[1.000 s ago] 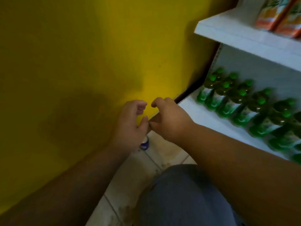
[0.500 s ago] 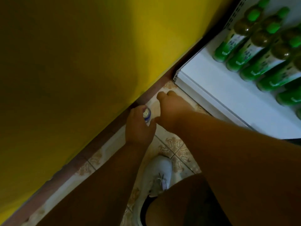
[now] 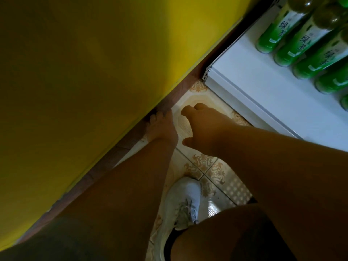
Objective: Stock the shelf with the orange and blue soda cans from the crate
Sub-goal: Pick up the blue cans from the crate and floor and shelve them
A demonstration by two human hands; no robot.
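Both bare forearms stretched down toward the patterned beige floor tiles [image 3: 205, 166] in the corner. Left hand [image 3: 162, 127] reaching along the dark brown skirting [image 3: 131, 136] under the smooth yellow wall [image 3: 84, 72], fingers straight, grip slack and holding nothing visible. Right hand [image 3: 201, 127] just beside it, fingers curled under and thumb out; contents of that grip impossible to tell. No soda can or crate in sight. White metal shelf [image 3: 263, 91] at right, carrying glossy green plastic bottles [image 3: 301, 42] with pale labels. Scuffed white laced sneaker [image 3: 182, 204] on the tiles below.
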